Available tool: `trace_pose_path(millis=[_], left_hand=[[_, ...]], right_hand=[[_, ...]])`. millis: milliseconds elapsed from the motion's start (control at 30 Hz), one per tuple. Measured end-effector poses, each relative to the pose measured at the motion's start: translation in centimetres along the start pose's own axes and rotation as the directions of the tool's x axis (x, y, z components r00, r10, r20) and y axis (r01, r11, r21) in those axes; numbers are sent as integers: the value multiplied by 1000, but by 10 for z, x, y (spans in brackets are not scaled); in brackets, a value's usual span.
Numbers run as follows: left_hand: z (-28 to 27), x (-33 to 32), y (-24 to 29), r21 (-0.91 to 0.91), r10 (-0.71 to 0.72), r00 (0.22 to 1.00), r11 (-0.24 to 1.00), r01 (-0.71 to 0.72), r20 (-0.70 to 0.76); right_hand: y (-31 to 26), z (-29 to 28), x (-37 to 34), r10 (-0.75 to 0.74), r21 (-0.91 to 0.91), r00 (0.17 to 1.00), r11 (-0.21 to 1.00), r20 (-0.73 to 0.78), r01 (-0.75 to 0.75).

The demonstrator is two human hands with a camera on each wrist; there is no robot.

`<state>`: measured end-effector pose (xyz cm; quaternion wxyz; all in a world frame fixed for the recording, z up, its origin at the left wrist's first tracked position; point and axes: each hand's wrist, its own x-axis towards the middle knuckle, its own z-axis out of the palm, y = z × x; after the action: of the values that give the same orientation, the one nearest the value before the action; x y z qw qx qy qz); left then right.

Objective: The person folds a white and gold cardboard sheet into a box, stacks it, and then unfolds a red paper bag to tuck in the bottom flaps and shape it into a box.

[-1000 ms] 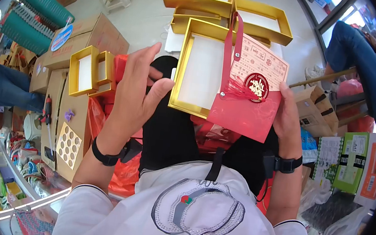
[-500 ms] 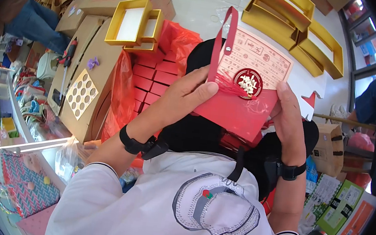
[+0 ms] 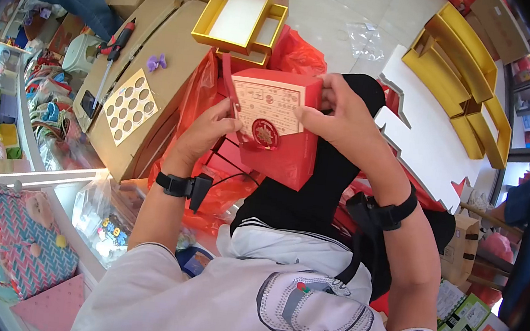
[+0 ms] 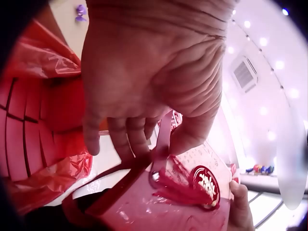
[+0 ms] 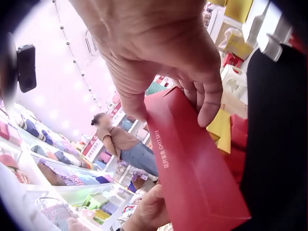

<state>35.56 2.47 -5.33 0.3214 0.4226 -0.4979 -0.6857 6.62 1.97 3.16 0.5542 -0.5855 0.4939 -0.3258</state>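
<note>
A red gift box (image 3: 278,160) with a cream printed upper panel is tilted between both hands over the person's left thigh. On its front are a round red-and-gold medallion (image 3: 265,133) and a red tassel (image 4: 180,190); a red ribbon strap (image 3: 229,83) rises from its left side. The left hand (image 3: 207,129) holds the left edge near the strap, thumb at the front. With thumb on the front and fingers behind, the right hand (image 3: 348,119) grips the upper right corner. In the right wrist view, the box's plain red side (image 5: 192,163) shows small gold lettering.
An orange-red plastic bag (image 3: 196,92) with several red boxes lies below. Gold trays (image 3: 256,17) sit beyond it; more gold trays (image 3: 445,75) stand on a white board (image 3: 397,63) at right. A cardboard carton (image 3: 192,33) at left bears a sheet with round holes (image 3: 131,108).
The left hand, apart from the gift box a second ago, has come onto its left edge. Both hands have turned the box and brought it left. The gold tray beside it is out of sight.
</note>
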Motion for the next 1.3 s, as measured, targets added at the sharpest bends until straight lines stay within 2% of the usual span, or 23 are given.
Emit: trace_pose_path(millis=[33,100,133,233,267,367,400,467,500,567,667,767,867,967,1067,1167,1233,1300], left_hand=[[-6,-2,-2,-24,3,1000,1000,-4,-9],[-22,-4,-7,58,-14,998,998,17,-53],[-32,-4,-8,101,-19,997,994,27,-77],[-64,4,-13,188,-99,993,976,111,-69],[-66,5,-12,182,-82,990,978,102,-111],[-82,17,-31,166,-92,987,979,114,-132],[-87,22,-35,210,-85,987,971,113,-138],[-97,35,-44,293,-69,987,950,109,-146],[-104,43,-52,275,-33,990,959,70,-135],[-121,58,-66,234,37,992,972,-8,-117],[-136,72,-63,315,114,989,946,-79,-94],[-163,90,-66,291,113,994,951,-104,-13],[-175,103,-68,305,59,998,951,-54,-7],[-181,118,-87,368,92,989,929,-45,-113],[-181,119,-85,367,-102,944,904,220,-314],[-200,128,-112,367,-11,944,920,139,-330],[-208,138,-140,531,230,890,847,16,-393],[-210,137,-140,611,214,863,781,130,-457]], right_hand=[[2,9,10,-56,-71,998,996,-12,55],[11,27,28,-176,-220,984,961,-11,170],[14,35,35,-192,-193,981,962,10,190],[17,60,49,-110,-286,990,949,82,130],[34,69,57,-159,-329,984,928,81,177],[57,84,73,24,-454,992,890,124,36],[60,87,76,41,-559,991,828,129,38],[66,90,78,98,-582,989,813,107,-17],[67,91,78,127,-594,987,803,96,-46],[73,86,86,147,-554,978,831,146,-42],[74,77,90,179,-531,963,846,202,-46],[76,73,91,199,-510,949,859,243,-50],[69,70,84,219,-493,935,869,280,-56],[59,64,76,231,-466,919,883,321,-59],[45,50,65,232,-381,909,920,345,-90],[38,32,52,183,-219,931,969,315,-116],[29,17,41,163,-135,948,982,275,-129],[17,-4,25,181,-94,957,982,228,-163]])
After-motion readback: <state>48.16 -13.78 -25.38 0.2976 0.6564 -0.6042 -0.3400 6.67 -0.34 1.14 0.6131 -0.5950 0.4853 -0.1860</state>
